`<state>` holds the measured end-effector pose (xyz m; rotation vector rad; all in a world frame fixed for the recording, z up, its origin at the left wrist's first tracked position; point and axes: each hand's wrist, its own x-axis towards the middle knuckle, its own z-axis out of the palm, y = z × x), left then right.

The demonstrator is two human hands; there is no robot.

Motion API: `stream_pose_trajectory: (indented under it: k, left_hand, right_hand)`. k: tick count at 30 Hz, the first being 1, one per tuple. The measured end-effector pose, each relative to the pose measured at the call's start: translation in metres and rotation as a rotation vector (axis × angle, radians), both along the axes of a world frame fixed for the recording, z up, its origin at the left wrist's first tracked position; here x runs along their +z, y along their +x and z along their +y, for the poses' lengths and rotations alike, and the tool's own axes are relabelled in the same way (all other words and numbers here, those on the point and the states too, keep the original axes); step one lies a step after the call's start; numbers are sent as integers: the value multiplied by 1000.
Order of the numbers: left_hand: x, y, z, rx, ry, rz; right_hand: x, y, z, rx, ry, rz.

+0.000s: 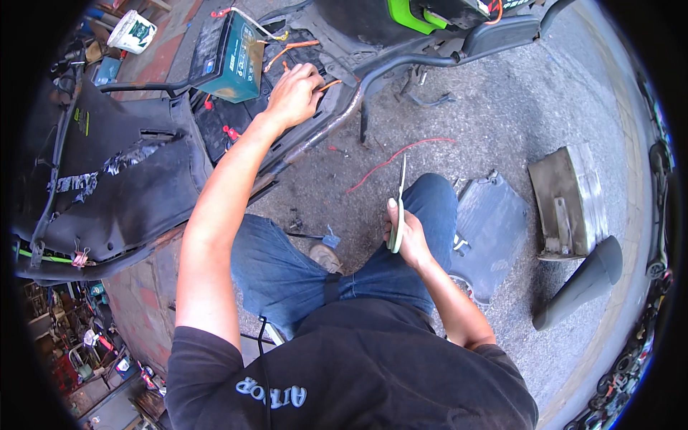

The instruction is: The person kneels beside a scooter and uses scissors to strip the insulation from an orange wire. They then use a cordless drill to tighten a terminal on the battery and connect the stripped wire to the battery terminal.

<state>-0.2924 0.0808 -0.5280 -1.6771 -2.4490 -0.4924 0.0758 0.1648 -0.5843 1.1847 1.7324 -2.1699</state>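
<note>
- My left hand [292,93] reaches forward into the open scooter frame [337,118], fingers curled tight around an orange wire [328,85] just beside the battery bay.
- Fingertips are pinched together on that wire; the thumb is hidden, so I cannot tell how it sits.
- A teal battery [231,57] stands tilted just left of the left hand, with more orange wire [290,49] running behind it.
- My right hand [405,233] rests over my right knee, fingers wrapped around a pair of scissors [398,208] with pale green handles.
- Scissor blades point up and away from me, nearly closed.
- A red wire [401,154] lies on the concrete ground [502,122] just past the blade tips.
- The black seat [107,186] lies to my left; grey panels [494,229] sit on the right.
</note>
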Motion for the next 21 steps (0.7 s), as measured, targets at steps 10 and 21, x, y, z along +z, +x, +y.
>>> stream_pose_trajectory:
  k: [10,21]
  left_hand:
    - [64,56,-8,71,523,-277]
    - [83,155,-79,254,432,-1324]
  right_hand:
    - [24,-3,14,142,121,136]
    - [105,-52,40,558,1015,439]
